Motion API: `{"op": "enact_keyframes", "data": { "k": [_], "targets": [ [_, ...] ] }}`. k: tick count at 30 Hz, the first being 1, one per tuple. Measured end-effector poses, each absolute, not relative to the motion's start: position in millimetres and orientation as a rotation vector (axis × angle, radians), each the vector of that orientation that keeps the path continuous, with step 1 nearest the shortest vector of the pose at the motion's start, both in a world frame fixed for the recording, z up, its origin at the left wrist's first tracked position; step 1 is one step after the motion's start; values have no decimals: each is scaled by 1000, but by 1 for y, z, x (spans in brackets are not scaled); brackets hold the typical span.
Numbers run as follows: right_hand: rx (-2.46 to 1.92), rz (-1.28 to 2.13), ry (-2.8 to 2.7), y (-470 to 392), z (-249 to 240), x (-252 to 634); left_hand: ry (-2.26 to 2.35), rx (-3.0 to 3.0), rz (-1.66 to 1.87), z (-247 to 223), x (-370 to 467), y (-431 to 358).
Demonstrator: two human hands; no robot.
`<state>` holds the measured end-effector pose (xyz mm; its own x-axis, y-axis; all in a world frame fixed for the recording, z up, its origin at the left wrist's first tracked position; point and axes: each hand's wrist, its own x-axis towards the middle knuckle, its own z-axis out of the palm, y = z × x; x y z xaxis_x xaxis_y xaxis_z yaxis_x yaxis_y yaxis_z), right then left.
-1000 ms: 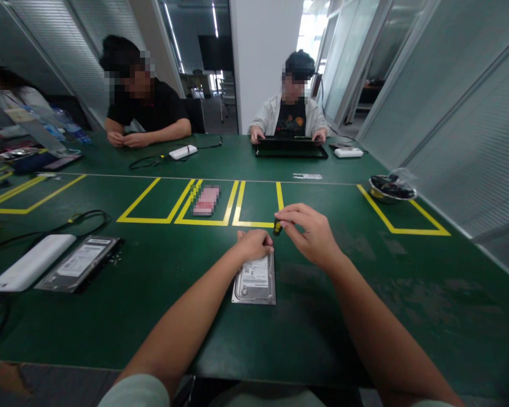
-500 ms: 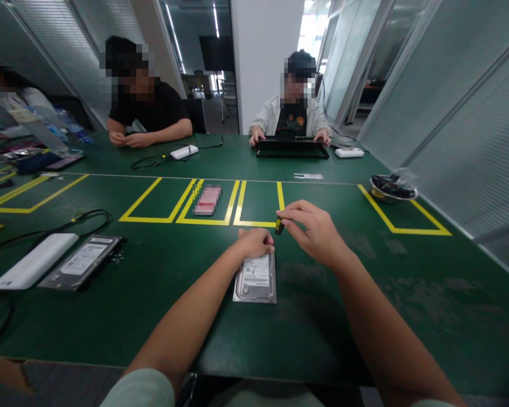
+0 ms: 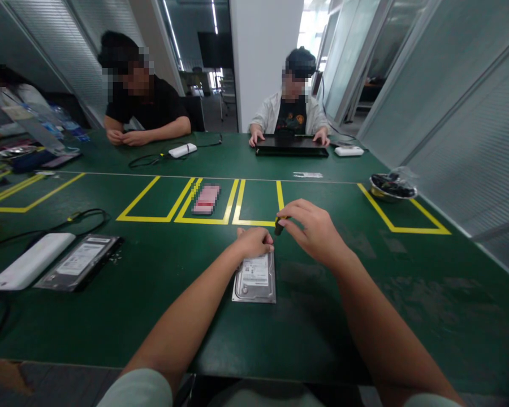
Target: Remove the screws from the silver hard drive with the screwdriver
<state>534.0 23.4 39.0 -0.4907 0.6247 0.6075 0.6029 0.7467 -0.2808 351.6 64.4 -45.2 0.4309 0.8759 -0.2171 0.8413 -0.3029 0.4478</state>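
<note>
A silver hard drive (image 3: 257,282) with a white label lies flat on the green table. My left hand (image 3: 254,244) rests over its far end, fingers curled in by the far right corner; the fingertips are partly hidden. Just right of that, my right hand (image 3: 307,226) pinches a short black-and-yellow tool (image 3: 279,227) between thumb and fingers. It is held near the far right side of the drive, and I cannot make out its tip.
Left lie a white power bank (image 3: 34,263), another hard drive (image 3: 78,263) and black cables. Yellow tape frames (image 3: 146,219) mark the table, one around a pink phone-like slab (image 3: 206,199). A metal bowl (image 3: 392,195) stands right. Across sit co-workers, one holding a black panel (image 3: 292,146).
My hands keep almost the same places, with the tool turned slightly in my right fingers. The co-worker opposite has tilted the black panel flatter.
</note>
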Motion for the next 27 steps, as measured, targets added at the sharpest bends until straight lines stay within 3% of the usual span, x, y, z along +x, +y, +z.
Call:
{"op": "enact_keyframes", "data": {
  "k": [27],
  "targets": [
    [-875,41,-2171,28,32,536,1453,2177,105,-47,351,65]
  ]
}}
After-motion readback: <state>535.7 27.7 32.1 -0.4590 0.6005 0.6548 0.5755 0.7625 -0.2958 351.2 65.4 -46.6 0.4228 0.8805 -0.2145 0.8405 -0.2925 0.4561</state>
